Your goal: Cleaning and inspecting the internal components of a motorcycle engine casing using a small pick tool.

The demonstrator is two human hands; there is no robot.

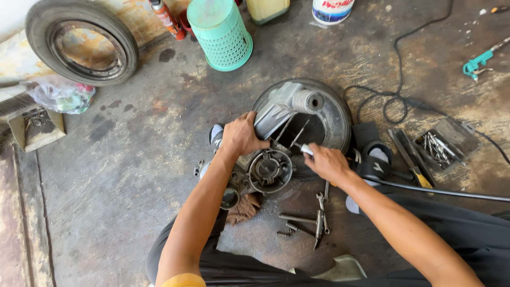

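On a stained concrete floor (133, 159), a grey engine casing (276, 154) lies against a round metal pan (334, 114); the left hand (241, 135) closes over its top, the right hand (326, 162) pinches a small tool (306, 150) beside loose wrenches (321, 212)

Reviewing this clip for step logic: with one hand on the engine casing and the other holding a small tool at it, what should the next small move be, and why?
Probably keep the left hand pressing down on the engine casing while the right hand works the small tool at the casing's upper edge. The casing sits loose on the concrete floor, so it could shift unless braced. Which fastener the tip meets is too small to tell.
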